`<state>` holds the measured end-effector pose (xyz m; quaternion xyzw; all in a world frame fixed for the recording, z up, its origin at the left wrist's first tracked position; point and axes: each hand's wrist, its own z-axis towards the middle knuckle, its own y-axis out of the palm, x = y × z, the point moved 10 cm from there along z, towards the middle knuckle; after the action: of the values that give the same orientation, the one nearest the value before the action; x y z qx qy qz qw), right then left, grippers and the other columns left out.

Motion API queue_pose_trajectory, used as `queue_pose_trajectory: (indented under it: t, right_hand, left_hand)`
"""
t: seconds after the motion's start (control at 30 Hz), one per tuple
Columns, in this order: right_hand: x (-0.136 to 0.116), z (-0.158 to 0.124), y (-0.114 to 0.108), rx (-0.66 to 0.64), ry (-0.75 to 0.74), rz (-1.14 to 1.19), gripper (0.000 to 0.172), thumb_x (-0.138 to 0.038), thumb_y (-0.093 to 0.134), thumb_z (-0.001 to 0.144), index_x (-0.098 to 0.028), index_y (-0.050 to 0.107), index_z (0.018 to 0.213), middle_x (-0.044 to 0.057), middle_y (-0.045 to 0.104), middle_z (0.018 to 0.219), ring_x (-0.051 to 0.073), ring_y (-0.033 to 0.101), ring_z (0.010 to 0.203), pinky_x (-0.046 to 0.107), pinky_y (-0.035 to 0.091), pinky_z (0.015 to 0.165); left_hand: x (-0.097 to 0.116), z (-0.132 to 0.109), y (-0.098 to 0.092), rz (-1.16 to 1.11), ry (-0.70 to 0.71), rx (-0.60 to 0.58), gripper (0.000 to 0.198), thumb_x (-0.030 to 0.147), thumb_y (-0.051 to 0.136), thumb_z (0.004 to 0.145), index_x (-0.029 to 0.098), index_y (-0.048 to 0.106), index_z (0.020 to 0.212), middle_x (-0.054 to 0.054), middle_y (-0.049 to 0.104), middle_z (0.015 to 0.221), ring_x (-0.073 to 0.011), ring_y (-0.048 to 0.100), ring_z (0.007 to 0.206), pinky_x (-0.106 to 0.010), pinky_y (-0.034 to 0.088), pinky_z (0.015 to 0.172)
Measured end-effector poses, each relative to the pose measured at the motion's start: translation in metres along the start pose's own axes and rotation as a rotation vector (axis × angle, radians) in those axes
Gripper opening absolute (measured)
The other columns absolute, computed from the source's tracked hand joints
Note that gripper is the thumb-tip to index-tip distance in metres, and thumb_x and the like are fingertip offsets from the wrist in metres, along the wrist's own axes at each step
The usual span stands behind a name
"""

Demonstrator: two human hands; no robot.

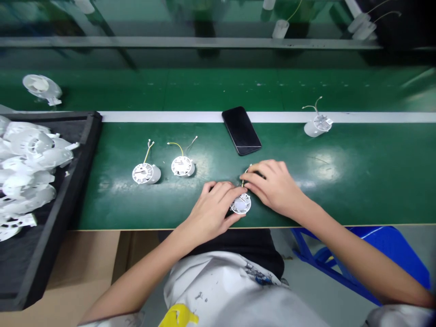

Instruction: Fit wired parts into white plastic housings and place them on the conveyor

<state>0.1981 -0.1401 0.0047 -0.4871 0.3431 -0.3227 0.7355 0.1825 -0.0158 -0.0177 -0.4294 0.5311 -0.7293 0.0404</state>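
Near the front edge of the green table, my left hand (218,204) is closed around a small white round plastic housing (241,204), its slotted face turned up. Just behind it, my right hand (272,186) pinches the thin yellowish wire (243,183) that comes out of the housing. The wire's far end is partly hidden by the fingers. To the left stand two similar white housings, one (183,166) closer and one (146,173) farther off, both with wires sticking out at the back.
A black phone (241,131) lies behind my hands. Another wired housing (318,125) sits at the right. At the left, a black tray (85,150) holds several white plastic parts (30,159). One white part (42,87) lies beyond it. A blue stool (391,254) stands below the table.
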Motion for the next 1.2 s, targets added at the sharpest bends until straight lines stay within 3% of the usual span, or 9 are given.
queue_pose_trajectory:
  t: [0.2,0.43,0.7,0.8,0.9,0.97,1.0,1.1,1.2]
  right_hand:
    - [-0.019,-0.02,-0.014,0.105,0.152,0.373,0.029,-0.035,0.073,0.093,-0.019,0.066,0.115,0.004,0.065,0.106,0.012,0.055,0.098,0.026,0.045,0.09]
    - [-0.048,-0.021,-0.014,-0.001,-0.122,0.12,0.018,-0.02,0.063,0.097,-0.016,0.065,0.114,0.005,0.068,0.109,0.014,0.051,0.094,0.028,0.04,0.083]
    - [-0.065,-0.026,-0.016,0.087,0.124,0.009,0.013,-0.027,0.064,0.097,-0.021,0.068,0.108,0.001,0.069,0.11,0.013,0.05,0.088,0.03,0.034,0.077]
    - [-0.018,-0.007,-0.029,0.097,0.103,0.052,0.022,-0.041,0.059,0.101,-0.028,0.07,0.114,-0.001,0.068,0.12,0.014,0.057,0.102,0.031,0.042,0.085]
    - [0.107,-0.007,-0.078,0.289,0.47,-0.022,0.041,-0.037,0.049,0.104,-0.027,0.061,0.142,0.007,0.054,0.149,0.022,0.05,0.138,0.044,0.042,0.119]
    - [0.181,-0.024,-0.092,0.313,0.718,0.041,0.061,-0.04,0.054,0.1,-0.018,0.047,0.156,0.015,0.036,0.163,0.032,0.039,0.151,0.055,0.036,0.126]
    - [0.199,-0.028,-0.089,0.283,0.743,0.08,0.057,-0.039,0.052,0.101,-0.014,0.051,0.153,0.018,0.043,0.158,0.032,0.045,0.147,0.056,0.04,0.124]
    - [0.187,-0.046,-0.063,0.211,0.723,0.178,0.045,-0.043,0.047,0.104,-0.018,0.064,0.136,0.011,0.064,0.136,0.024,0.063,0.125,0.045,0.054,0.112]
    - [0.106,-0.066,-0.027,0.146,0.636,0.293,0.04,-0.047,0.057,0.101,-0.027,0.064,0.134,0.003,0.065,0.134,0.014,0.065,0.12,0.028,0.059,0.103]
  left_hand:
    - [-0.003,0.002,-0.003,-0.017,-0.045,0.055,0.046,0.043,0.069,0.098,0.023,0.051,0.135,-0.006,0.062,0.129,-0.0258,0.046,0.132,-0.04,0.034,0.107]
    - [-0.003,0.003,-0.005,-0.034,-0.075,0.042,0.05,0.05,0.069,0.097,0.025,0.053,0.135,-0.005,0.064,0.124,-0.0243,0.049,0.128,-0.04,0.035,0.106]
    - [0.003,0.0,-0.01,0.092,-0.03,0.111,0.041,0.034,0.069,0.096,0.022,0.054,0.132,-0.008,0.064,0.129,-0.0283,0.049,0.132,-0.041,0.035,0.105]
    - [-0.005,0.001,-0.021,0.25,-0.034,0.186,0.041,0.037,0.069,0.096,0.022,0.054,0.132,-0.008,0.065,0.125,-0.0298,0.053,0.124,-0.04,0.04,0.095]
    - [-0.02,0.008,-0.041,0.411,-0.088,0.262,0.041,0.042,0.066,0.098,0.022,0.055,0.132,-0.009,0.066,0.12,-0.0309,0.058,0.112,-0.041,0.044,0.087]
    - [-0.021,0.012,-0.056,0.489,-0.113,0.326,0.042,0.04,0.064,0.099,0.018,0.055,0.134,-0.015,0.063,0.127,-0.0328,0.059,0.11,-0.044,0.047,0.088]
    - [-0.018,0.012,-0.063,0.518,-0.125,0.375,0.046,0.039,0.064,0.099,0.015,0.053,0.136,-0.018,0.059,0.136,-0.0354,0.058,0.114,-0.047,0.048,0.092]
    - [0.008,0.005,-0.075,0.49,-0.107,0.55,0.057,0.032,0.068,0.096,0.016,0.047,0.146,-0.022,0.047,0.151,-0.0404,0.051,0.132,-0.053,0.046,0.104]
    - [0.038,0.01,-0.045,0.265,0.014,0.441,0.06,0.031,0.069,0.096,0.02,0.043,0.149,-0.016,0.058,0.14,-0.0309,0.054,0.129,-0.046,0.046,0.106]
